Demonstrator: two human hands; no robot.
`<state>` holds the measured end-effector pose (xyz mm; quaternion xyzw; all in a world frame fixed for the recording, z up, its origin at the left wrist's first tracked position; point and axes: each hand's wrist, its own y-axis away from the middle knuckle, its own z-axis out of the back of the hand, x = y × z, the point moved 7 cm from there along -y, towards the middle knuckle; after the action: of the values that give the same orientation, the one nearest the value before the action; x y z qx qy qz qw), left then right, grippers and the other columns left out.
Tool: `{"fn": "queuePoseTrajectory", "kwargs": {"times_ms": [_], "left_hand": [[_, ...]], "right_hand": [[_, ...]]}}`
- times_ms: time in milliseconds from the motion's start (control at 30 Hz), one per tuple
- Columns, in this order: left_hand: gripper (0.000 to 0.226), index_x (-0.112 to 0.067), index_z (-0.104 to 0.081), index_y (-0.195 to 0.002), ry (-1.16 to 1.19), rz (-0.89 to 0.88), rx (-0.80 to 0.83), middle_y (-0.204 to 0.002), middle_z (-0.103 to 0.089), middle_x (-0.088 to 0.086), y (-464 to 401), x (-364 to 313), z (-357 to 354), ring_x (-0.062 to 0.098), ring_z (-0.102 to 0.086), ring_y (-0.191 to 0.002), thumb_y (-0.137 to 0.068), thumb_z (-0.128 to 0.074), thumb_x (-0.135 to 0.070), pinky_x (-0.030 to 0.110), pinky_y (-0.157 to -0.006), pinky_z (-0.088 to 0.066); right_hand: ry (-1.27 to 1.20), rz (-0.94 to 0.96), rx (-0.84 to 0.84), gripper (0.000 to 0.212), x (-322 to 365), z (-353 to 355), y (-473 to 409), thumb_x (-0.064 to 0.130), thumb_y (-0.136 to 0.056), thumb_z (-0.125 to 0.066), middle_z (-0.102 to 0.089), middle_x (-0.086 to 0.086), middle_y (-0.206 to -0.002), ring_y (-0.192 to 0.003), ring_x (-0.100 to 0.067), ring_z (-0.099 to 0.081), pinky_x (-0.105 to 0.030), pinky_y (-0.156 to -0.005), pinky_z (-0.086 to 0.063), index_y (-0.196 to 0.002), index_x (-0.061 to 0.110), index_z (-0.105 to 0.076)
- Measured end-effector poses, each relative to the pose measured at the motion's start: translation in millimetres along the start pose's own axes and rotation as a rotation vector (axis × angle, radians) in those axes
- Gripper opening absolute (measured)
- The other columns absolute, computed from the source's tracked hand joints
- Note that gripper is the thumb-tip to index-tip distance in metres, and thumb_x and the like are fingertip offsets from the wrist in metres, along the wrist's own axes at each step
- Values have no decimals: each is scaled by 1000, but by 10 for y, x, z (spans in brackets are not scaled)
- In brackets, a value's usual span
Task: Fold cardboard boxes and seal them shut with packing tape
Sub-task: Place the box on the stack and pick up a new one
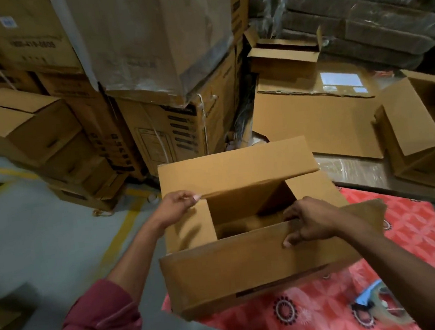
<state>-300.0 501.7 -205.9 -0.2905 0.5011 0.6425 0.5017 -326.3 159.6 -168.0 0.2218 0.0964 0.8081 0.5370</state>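
My left hand (174,208): fingers pinching the far flap's left corner. My right hand (309,222): gripping the near flap's top edge, thumb outside. Cardboard box (247,275): top open, side flaps partly folded in, resting on a red patterned mat (414,229). Tape dispenser (378,306): on the mat, near right. Stacked cartons (152,91): behind.

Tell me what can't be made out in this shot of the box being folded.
Head view only:
- Floor of the box: hidden by its near flap and in shadow.
- Right hand fingertips: curled over the flap edge, out of sight.
- Tape dispenser: partly covered by the right forearm.
- Print on the stacked cartons: too blurred to read.
- Left hand: grip under the far flap unclear.
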Motion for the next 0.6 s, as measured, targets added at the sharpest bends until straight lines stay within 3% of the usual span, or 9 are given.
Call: {"fn": "queuePoseTrajectory", "kwargs": {"times_ms": [100, 233, 333, 400, 500, 600], "left_hand": [[35, -16, -74, -111, 135, 45, -186, -117, -74, 1, 203, 57, 230, 24, -66, -112, -101, -63, -49, 35, -80, -47], [43, -16, -72, -116, 241, 60, -404, -120, -70, 3, 609, 259, 136, 19, -64, -110, -97, -66, -54, 30, -82, -50], [69, -28, -55, -144, 91, 194, -459, -151, -54, 7, 751, 646, -146, 28, -55, -134, -88, -72, -65, 47, -104, -50], [88, -25, -39, -157, -23, 239, -460, -160, -43, 9, 765, 820, -306, 30, -47, -141, -87, -75, -63, 50, -112, -45], [91, -24, -34, -161, -214, 209, -546, -160, -43, 7, 712, 784, -371, 31, -46, -142, -88, -75, -59, 50, -111, -44], [89, -27, -34, -160, -287, 179, -506, -159, -43, 4, 475, 663, -414, 29, -47, -141, -88, -76, -56, 48, -105, -46]], "right_hand": [[41, -12, -113, 75, -140, -2, -123, 90, -54, -68, -66, 16, -93, -88, -11, -61, -37, -75, -55, -111, 40, -69], [-33, 5, -100, 75, -286, -229, -302, 86, -63, -70, -65, 15, -98, -89, -10, -60, -31, -68, -46, -119, 35, -69], [-134, 30, -105, 84, -379, -417, -341, 89, -65, -66, -69, 14, -115, -104, -11, -63, -34, -83, -53, -127, 33, -69], [-163, 67, -157, 89, -423, -529, -327, 96, -67, -53, -68, 15, -117, -107, -10, -62, -34, -89, -52, -129, 33, -68], [-102, 115, -255, 80, -462, -662, -272, 91, -81, -42, -64, 13, -122, -115, -10, -54, -33, -98, -45, -134, 35, -64], [-44, 98, -366, 72, -583, -676, -259, 84, -89, -40, -59, 10, -136, -133, -13, -44, -38, -109, -37, -136, 35, -62]]}}
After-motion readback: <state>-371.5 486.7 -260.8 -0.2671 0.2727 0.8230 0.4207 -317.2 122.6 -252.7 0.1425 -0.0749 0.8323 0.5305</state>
